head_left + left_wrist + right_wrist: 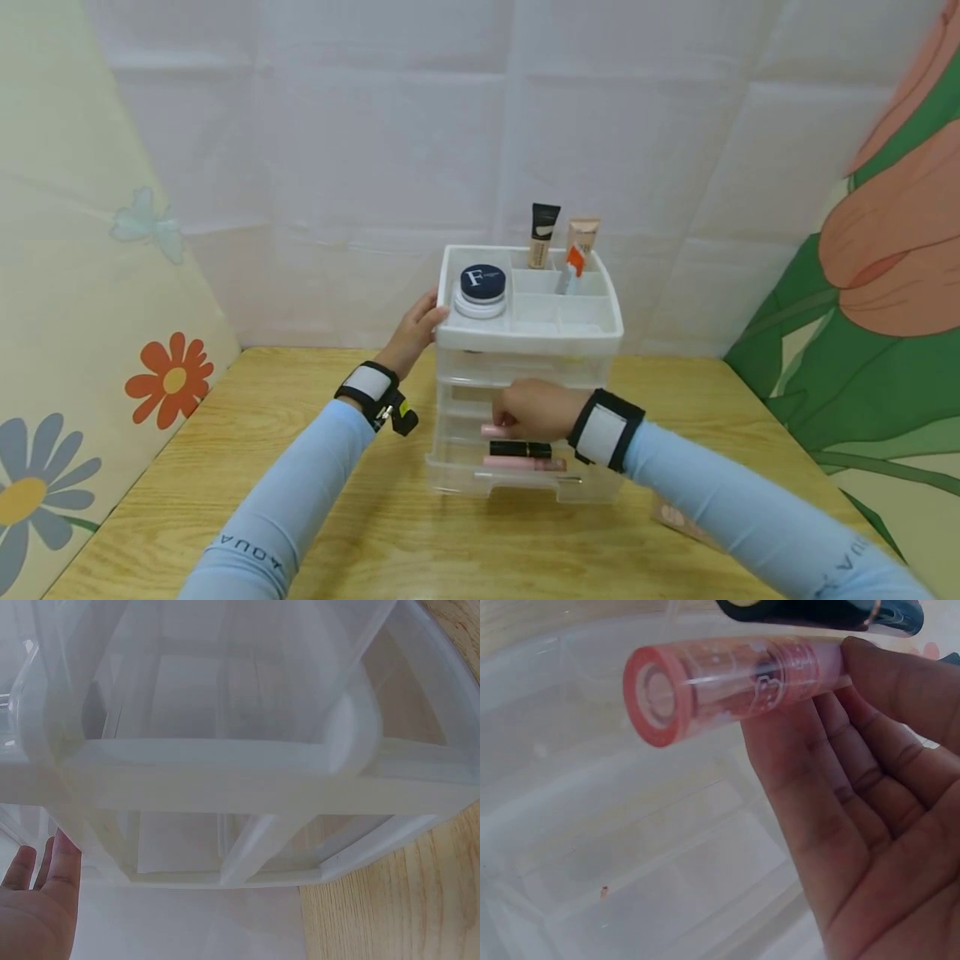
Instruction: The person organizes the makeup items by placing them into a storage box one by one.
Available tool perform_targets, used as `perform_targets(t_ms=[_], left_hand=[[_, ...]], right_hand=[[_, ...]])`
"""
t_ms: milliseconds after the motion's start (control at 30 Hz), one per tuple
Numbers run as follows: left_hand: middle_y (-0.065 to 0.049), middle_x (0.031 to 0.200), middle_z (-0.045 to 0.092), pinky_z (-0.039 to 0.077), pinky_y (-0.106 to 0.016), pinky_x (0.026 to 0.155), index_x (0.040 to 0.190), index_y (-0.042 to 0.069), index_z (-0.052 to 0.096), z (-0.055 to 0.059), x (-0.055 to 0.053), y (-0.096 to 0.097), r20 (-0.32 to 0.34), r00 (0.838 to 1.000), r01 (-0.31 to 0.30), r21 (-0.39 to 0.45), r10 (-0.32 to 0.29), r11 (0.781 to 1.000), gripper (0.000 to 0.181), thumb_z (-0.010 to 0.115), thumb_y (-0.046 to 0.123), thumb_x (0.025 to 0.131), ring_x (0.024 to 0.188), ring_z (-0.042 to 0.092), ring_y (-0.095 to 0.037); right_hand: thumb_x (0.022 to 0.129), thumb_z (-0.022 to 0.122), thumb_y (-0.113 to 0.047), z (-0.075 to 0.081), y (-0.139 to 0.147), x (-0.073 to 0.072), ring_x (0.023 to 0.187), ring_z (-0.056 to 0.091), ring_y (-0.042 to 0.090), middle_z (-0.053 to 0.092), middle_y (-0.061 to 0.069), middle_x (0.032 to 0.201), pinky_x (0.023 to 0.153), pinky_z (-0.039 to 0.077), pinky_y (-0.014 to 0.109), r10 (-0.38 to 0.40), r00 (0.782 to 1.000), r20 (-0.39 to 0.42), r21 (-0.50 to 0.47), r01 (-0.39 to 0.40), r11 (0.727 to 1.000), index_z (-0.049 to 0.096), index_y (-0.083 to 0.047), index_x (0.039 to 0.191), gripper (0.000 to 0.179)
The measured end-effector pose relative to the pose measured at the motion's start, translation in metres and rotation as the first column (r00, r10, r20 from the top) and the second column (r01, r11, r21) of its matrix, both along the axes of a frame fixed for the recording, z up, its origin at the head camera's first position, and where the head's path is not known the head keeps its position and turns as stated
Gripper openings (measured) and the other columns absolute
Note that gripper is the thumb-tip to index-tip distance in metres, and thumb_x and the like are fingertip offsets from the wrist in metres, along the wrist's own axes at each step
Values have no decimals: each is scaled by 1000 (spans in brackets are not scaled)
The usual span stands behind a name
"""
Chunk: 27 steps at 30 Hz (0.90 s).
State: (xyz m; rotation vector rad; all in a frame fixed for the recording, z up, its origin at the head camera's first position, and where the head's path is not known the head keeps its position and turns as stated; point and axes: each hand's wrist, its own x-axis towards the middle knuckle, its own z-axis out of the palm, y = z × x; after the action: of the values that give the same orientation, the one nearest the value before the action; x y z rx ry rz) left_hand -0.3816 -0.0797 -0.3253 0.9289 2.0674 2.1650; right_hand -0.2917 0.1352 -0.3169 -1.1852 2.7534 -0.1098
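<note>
A white plastic drawer organizer (pixel 528 343) stands on the table, its bottom drawer (pixel 450 475) pulled out. My left hand (pixel 416 327) rests against the organizer's left side near the top rim; in the left wrist view its fingers (pixel 61 874) lie along the frame. Over the drawer, my right hand (pixel 536 408) pinches a pink lip gloss tube (pixel 727 686) between thumb and fingers. In that drawer lie a black and gold tube (pixel 519 450) and another pink tube (pixel 523 463), side by side.
On the organizer's top tray stand a round dark-lidded jar (pixel 482 283), a black-capped tube (pixel 543 237), a beige tube (pixel 582 233) and an orange-tipped item (pixel 574 262). A beige box (pixel 678 518) lies on the table (pixel 360 508), partly behind my right forearm. A white cloth (pixel 360 167) hangs behind.
</note>
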Motion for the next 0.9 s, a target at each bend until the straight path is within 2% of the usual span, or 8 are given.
perform_targets(t_ms=[167,500,700,900], left_hand=[[-23,148,36,43,-40,97,152,0,24,1,1,0,2,1000,0,-1,0,1000,66,43,26,94,117,48,-26],[-21,150,33,37,-49,104,153,2,24,1,1,0,13,1000,3,-8,-3,1000,66,42,27,95,128,41,-33],[-20,151,32,35,-51,106,153,3,23,1,3,0,14,1000,1,-12,-1,1000,66,42,27,95,130,39,-34],[-21,152,31,35,-51,106,154,3,21,2,4,0,7,1000,-5,-21,5,1000,68,42,29,94,130,40,-35]], right_hand=[[87,72,-11,-2,1,0,69,59,8,67,-4,78,65,53,27,-7,1000,17,-2,7,1000,74,-9,90,4],[87,70,-10,-4,4,-2,69,59,7,66,-6,78,64,52,27,-9,1000,27,-21,9,1000,73,-10,91,5],[88,68,-6,2,10,3,68,56,7,64,-4,77,64,51,27,2,1000,27,-41,-1,999,72,-8,93,7],[86,69,-4,15,19,8,76,58,12,64,-2,83,72,53,33,-56,998,24,-44,57,997,72,-6,98,12]])
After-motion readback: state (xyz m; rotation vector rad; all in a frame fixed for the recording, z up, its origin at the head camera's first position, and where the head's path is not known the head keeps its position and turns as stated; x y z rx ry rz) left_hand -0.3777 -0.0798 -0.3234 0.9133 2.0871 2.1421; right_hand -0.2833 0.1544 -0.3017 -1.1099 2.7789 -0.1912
